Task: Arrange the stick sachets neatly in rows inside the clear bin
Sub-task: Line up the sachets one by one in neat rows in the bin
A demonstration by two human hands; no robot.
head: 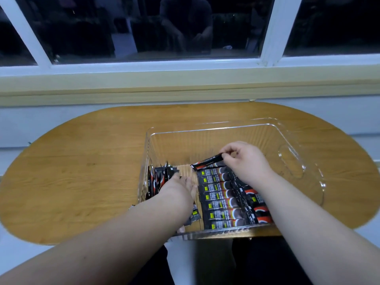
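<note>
Stick sachets (220, 198) were found laid flat, side by side, in one tidy row on the floor of the clear bin (298, 153), running from its near wall towards its middle. A second, shorter row (257, 204) was noted just beside the first, towards the bin's right wall, and only part of it was seen. One sachet (207, 162) was held tilted above the far end of the first row, pinched at its end between thumb and fingertips of the right hand (244, 159). A loose heap (158, 179) was observed unsorted against the bin's left wall. The left hand (178, 188) was lowered onto it, and whether anything was gripped could not be told. The task was judged roughly half done: the heap was left to sort, and the bin's far half was unfilled. Black-and-red wrappers with a yellow-green patch and pale characters were recorded, but no wording could be read.
</note>
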